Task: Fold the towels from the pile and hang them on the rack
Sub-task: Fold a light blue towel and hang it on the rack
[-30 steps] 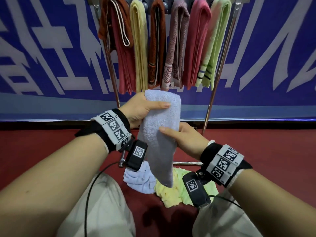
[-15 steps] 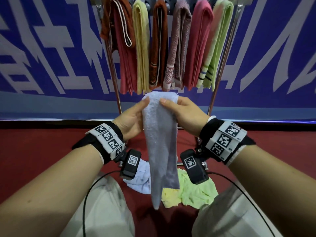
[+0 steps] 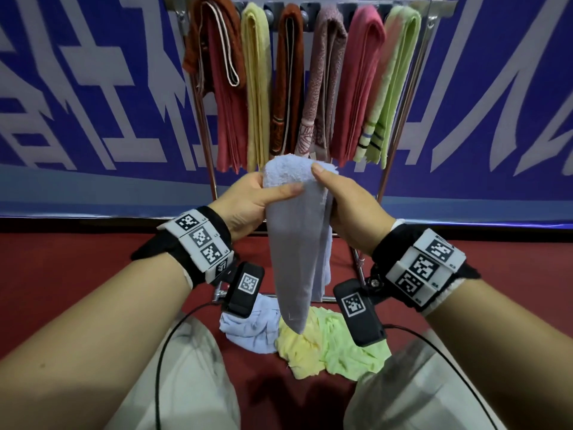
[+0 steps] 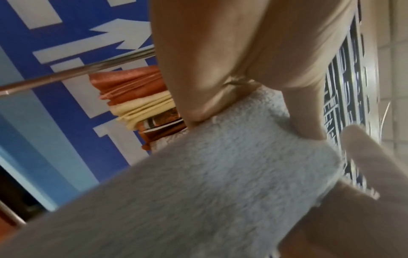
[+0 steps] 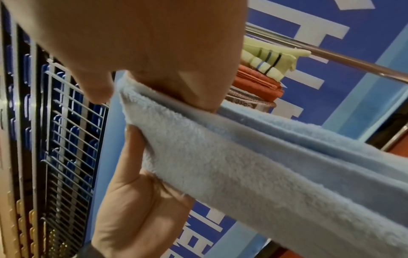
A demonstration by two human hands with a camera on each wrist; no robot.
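Holding: you pinched the folded blue towel [image 3: 294,259] at its top edge, left hand [image 3: 248,203] and right hand [image 3: 350,212] both curled onto it, in front of the rack [image 3: 384,181].
Done: about six hung towels [image 3: 310,88] were on the rack.
Left: likely hanging this one, then the pile [image 3: 322,342] on the floor, roughly three pieces.

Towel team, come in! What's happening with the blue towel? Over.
Left hand and right hand grip the blue towel at its top. Rack ahead, packed with hung towels. Pile on floor.
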